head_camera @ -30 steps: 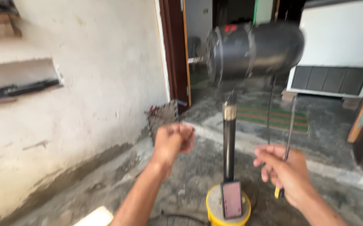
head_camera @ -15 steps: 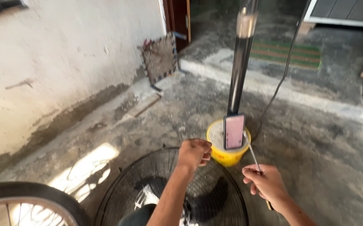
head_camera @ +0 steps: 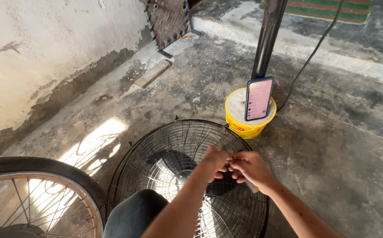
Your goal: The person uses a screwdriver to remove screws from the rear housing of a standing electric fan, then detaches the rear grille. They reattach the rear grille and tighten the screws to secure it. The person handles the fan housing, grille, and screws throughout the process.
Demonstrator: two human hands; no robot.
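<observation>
Both hands meet over the wire fan guard [head_camera: 173, 176] lying on the floor: the left hand [head_camera: 215, 162] is fisted, the right hand [head_camera: 251, 167] closed around a small tool, its tip hidden between them. Just beyond the grip stands a yellow bucket [head_camera: 243, 125] filled with hardened cement, holding a black pole [head_camera: 266, 39], a phone [head_camera: 259, 98] propped against it.

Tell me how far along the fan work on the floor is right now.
Done: the round wire fan guard lies flat on the concrete floor, separate from the black pole in the yellow bucket base. In hand: left hand and right hand meet over the guard, working something small. Left: the guard is not on the pole.
</observation>
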